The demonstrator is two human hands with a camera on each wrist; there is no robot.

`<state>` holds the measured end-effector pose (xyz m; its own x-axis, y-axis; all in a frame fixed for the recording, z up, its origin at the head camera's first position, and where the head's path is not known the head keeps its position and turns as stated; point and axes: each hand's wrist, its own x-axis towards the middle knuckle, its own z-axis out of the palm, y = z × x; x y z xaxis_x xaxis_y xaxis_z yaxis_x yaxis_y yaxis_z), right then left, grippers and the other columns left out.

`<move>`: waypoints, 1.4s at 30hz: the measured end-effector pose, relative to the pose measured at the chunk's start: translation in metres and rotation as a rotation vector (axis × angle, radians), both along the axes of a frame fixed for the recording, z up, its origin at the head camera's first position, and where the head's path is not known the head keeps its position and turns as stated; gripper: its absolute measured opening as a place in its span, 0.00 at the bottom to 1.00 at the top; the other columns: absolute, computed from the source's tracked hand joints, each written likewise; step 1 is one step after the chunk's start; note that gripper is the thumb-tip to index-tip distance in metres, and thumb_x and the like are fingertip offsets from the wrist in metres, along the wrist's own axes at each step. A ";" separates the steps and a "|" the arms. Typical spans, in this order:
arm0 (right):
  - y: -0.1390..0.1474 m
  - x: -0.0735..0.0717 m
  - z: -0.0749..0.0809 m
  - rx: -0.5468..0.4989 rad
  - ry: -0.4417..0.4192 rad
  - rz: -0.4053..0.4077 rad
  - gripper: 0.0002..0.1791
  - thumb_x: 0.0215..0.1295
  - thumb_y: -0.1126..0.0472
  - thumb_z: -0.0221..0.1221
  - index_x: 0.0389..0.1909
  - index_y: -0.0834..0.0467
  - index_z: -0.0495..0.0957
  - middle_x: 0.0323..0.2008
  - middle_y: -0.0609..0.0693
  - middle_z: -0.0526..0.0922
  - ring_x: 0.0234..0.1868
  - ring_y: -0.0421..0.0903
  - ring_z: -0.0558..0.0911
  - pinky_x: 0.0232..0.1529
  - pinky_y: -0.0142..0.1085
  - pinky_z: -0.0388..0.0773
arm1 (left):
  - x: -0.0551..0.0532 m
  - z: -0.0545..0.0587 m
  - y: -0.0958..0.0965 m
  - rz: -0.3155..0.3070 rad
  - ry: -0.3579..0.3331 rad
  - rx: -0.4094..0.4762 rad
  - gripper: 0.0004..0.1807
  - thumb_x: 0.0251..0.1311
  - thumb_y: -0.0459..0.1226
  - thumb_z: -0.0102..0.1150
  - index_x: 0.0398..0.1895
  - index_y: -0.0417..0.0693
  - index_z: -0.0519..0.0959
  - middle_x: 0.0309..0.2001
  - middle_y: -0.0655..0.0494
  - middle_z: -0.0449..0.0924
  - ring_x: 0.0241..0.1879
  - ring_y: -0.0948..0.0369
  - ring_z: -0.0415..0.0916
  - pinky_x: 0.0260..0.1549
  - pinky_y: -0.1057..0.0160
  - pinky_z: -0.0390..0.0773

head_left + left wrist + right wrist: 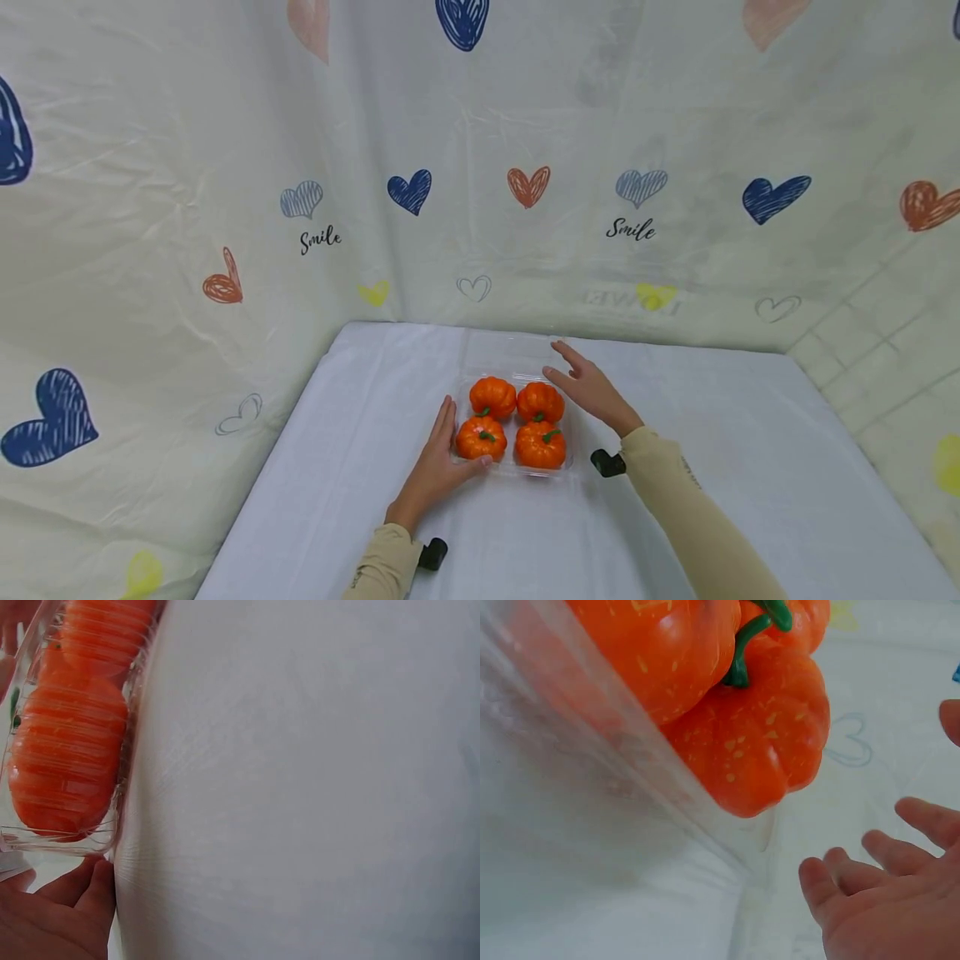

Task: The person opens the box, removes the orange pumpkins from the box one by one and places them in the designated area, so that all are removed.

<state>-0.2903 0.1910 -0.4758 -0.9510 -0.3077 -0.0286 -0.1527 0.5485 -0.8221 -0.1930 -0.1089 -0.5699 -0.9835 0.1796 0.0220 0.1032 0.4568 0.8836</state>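
Note:
A clear plastic clamshell box stands on the white-covered table, holding several small orange pumpkins with green stems. Its transparent lid is folded back at the far side. My left hand rests against the box's near left corner, fingers straight along the left side and thumb at the front edge. In the left wrist view, fingertips touch the ribbed wall. Over by the back right corner, near the lid, my right hand is spread and holds nothing. The right wrist view shows its fingers apart from the pumpkins.
White cloth covers the table around the box. Behind the table's far edge hangs a pale curtain printed with hearts and words. Small black devices sit at both wrists, under the beige sleeves.

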 end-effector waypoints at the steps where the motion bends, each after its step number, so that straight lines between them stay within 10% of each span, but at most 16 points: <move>1: -0.002 0.001 0.000 0.017 0.016 0.015 0.44 0.80 0.40 0.58 0.86 0.58 0.55 0.85 0.59 0.52 0.81 0.66 0.58 0.77 0.61 0.60 | 0.001 0.000 0.000 0.000 -0.005 -0.001 0.68 0.58 0.63 0.75 0.89 0.49 0.42 0.88 0.63 0.34 0.83 0.53 0.50 0.78 0.46 0.55; 14: -0.015 0.013 -0.008 0.121 0.042 0.152 0.33 0.78 0.54 0.64 0.77 0.64 0.70 0.77 0.64 0.69 0.76 0.67 0.67 0.74 0.64 0.66 | -0.001 0.002 0.000 -0.005 -0.020 0.014 0.67 0.59 0.62 0.74 0.90 0.50 0.41 0.88 0.63 0.33 0.83 0.51 0.53 0.78 0.47 0.58; 42: -0.011 0.018 -0.010 0.074 0.193 0.051 0.27 0.70 0.67 0.69 0.69 0.64 0.80 0.66 0.62 0.81 0.64 0.64 0.79 0.65 0.63 0.77 | -0.001 -0.001 0.000 -0.010 -0.007 0.017 0.68 0.59 0.62 0.74 0.90 0.51 0.41 0.88 0.62 0.34 0.83 0.51 0.53 0.77 0.49 0.58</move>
<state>-0.2723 0.1797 -0.4858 -0.9243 -0.3597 0.1277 -0.3324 0.5939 -0.7326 -0.1939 -0.1087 -0.5707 -0.9819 0.1886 0.0183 0.1013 0.4407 0.8919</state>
